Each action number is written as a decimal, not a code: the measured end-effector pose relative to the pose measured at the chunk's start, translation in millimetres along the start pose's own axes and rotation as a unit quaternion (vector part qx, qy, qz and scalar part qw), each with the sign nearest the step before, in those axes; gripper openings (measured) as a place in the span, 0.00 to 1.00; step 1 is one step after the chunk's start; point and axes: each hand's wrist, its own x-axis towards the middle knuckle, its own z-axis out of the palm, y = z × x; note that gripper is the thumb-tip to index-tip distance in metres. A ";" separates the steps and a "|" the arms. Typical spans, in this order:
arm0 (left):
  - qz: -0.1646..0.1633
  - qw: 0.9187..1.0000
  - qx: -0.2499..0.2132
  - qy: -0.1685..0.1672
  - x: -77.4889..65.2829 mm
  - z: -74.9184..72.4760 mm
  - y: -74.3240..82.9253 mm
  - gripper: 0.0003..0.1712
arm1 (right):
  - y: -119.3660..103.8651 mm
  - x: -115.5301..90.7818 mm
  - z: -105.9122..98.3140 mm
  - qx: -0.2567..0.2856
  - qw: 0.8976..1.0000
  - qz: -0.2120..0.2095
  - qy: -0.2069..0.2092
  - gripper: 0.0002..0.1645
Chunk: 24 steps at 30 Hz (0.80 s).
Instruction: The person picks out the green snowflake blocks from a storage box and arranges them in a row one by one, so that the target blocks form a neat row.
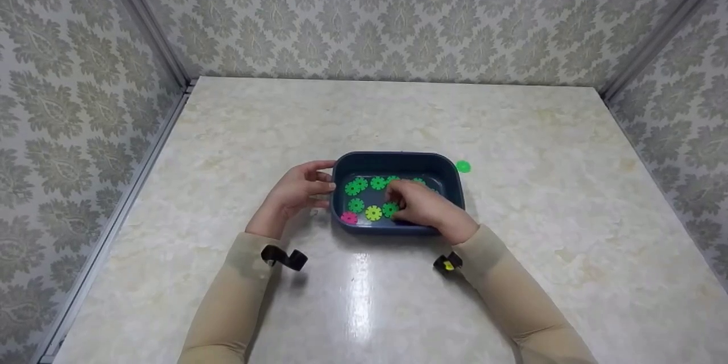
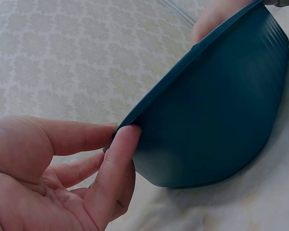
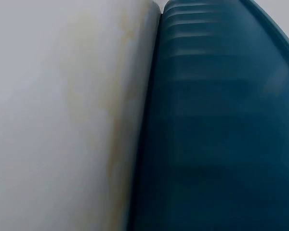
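Note:
A dark blue rectangular plastic bin point(image 1: 398, 230) stands on the table. Inside it lie several green notched plastic discs point(image 1: 356, 205), a yellow notched disc point(image 1: 373, 213) and a pink one point(image 1: 349, 218). My left hand point(image 1: 298, 186) is at the bin's left end, its fairly straight fingers touching the rim and outer wall, as the left wrist view also shows point(image 2: 72, 168). My right hand point(image 1: 420, 203) reaches into the bin with bent fingers, close to a green notched disc point(image 1: 390, 209). Whether those fingertips pinch a disc is hidden. The right wrist view shows the bin's ribbed outer wall point(image 3: 221, 120), not the hand.
A loose green round piece point(image 1: 463, 166) lies on the table just right of the bin's far corner. The pale marbled table point(image 1: 375, 119) ends at patterned wall panels point(image 1: 369, 17) behind and at both sides. Black straps with small devices point(image 1: 284, 257) sit on both wrists.

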 end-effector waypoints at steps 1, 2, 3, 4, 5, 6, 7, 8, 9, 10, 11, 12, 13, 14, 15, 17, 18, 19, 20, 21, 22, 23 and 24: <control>0.001 1.000 -0.001 0.000 -0.2 0.1 0.1 0.36 | -0.1 0.0 -0.4 0.004 1.000 0.001 -0.002 0.16; 0.001 1.000 -0.001 -0.001 -0.4 0.1 0.1 0.36 | -0.3 -0.1 -0.9 0.010 1.000 0.003 -0.003 0.16; 0.002 1.000 -0.001 -0.001 -0.7 0.1 0.2 0.36 | -0.4 -0.3 -1.5 0.017 1.000 0.005 -0.004 0.16; 0.002 1.000 -0.001 -0.002 -0.8 0.1 0.2 0.36 | -0.3 -0.5 -2.0 0.024 1.000 0.007 -0.005 0.16; 0.003 1.000 -0.001 -0.002 -0.9 0.1 0.3 0.36 | -0.1 -0.7 -2.6 0.032 0.999 0.011 -0.007 0.16; 0.003 1.000 -0.001 -0.003 -1.0 0.1 0.3 0.36 | 0.3 -1.0 -3.2 0.041 0.999 0.015 -0.009 0.16; 0.002 1.000 -0.001 -0.003 -1.0 0.1 0.3 0.36 | 0.6 -1.2 -3.9 0.050 0.999 0.018 -0.011 0.16; 0.002 1.000 -0.001 -0.004 -1.0 0.1 0.3 0.36 | 1.0 -1.4 -4.5 0.060 0.998 0.022 -0.014 0.16; 0.001 1.000 -0.001 -0.004 -1.0 0.1 0.4 0.36 | 1.5 -1.4 -5.1 0.070 0.997 0.025 -0.015 0.16; 0.001 1.000 -0.002 -0.004 -0.9 0.1 0.4 0.36 | 2.1 -1.3 -5.7 0.079 0.996 0.029 -0.016 0.16; 0.000 1.000 -0.002 -0.004 -0.9 0.1 0.5 0.36 | 2.8 -1.2 -6.3 0.089 0.995 0.032 -0.016 0.16; -0.001 1.000 -0.002 -0.004 -1.0 0.1 0.6 0.36 | 3.5 -1.1 -7.1 0.101 0.994 0.035 -0.016 0.16; -0.001 1.000 -0.001 -0.004 -0.9 0.1 0.6 0.36 | 3.8 -1.1 -8.1 0.113 0.993 0.038 -0.015 0.16; -0.002 1.000 -0.001 -0.004 -1.0 0.1 0.7 0.36 | 4.5 -1.4 -9.0 0.126 0.991 0.041 -0.013 0.17; -0.002 1.000 0.000 -0.003 -0.9 0.1 0.7 0.35 | 5.0 -1.7 -10.2 0.138 0.989 0.044 -0.012 0.17; -0.001 1.000 0.000 -0.004 -0.7 0.1 0.6 0.36 | 5.9 -2.4 -12.4 0.162 0.985 0.051 -0.012 0.17; 0.000 1.000 -0.001 -0.004 -0.6 0.0 0.4 0.36 | 6.1 -2.7 -13.6 0.175 0.983 0.055 -0.012 0.17; 0.001 1.000 -0.001 -0.004 -0.3 0.0 0.3 0.36 | 6.5 -3.0 -14.8 0.185 0.981 0.057 -0.012 0.17; 0.001 1.000 -0.001 -0.003 -0.1 -0.1 0.1 0.36 | 7.1 -3.1 -15.9 0.195 0.979 0.059 -0.012 0.18; 0.002 1.000 -0.002 -0.003 0.1 -0.2 0.0 0.36 | 7.6 -3.2 -17.1 0.203 0.977 0.060 -0.011 0.18; 0.002 1.000 -0.002 -0.002 0.3 -0.2 -0.2 0.36 | 8.3 -3.2 -18.3 0.209 0.976 0.062 -0.010 0.18; 0.002 1.000 -0.001 -0.002 0.4 -0.3 -0.3 0.35 | 9.1 -3.2 -19.7 0.214 0.975 0.064 -0.009 0.18; 0.001 1.000 0.000 -0.001 0.6 -0.3 -0.3 0.35 | 10.0 -3.5 -21.3 0.214 0.975 0.063 -0.008 0.18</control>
